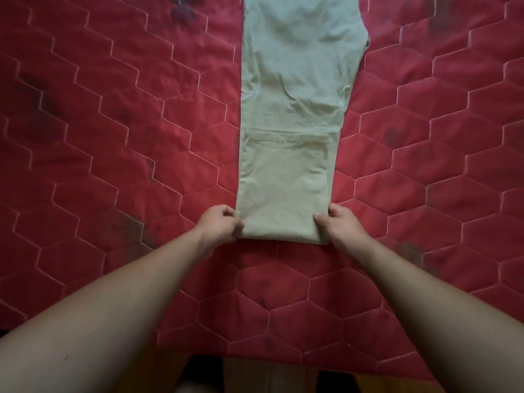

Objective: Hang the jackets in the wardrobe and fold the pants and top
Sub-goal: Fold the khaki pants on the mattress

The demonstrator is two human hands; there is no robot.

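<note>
Pale green-beige pants point(292, 95) lie flat along the middle of a red quilted bed cover point(113, 137), legs stacked one on the other. Their near end is folded over on itself, and that doubled part reaches back to a hem line across the cloth. My left hand point(219, 224) pinches the left corner of the near fold. At the right corner my right hand point(341, 224) pinches the same fold, thumb on top of the cloth. The far end of the pants runs out of the top of the view.
The bed cover has hexagon stitching and dark flower prints, and spreads wide on both sides of the pants. Its near edge point(255, 361) runs along the bottom of the view, with a wooden floor point(269, 378) below it.
</note>
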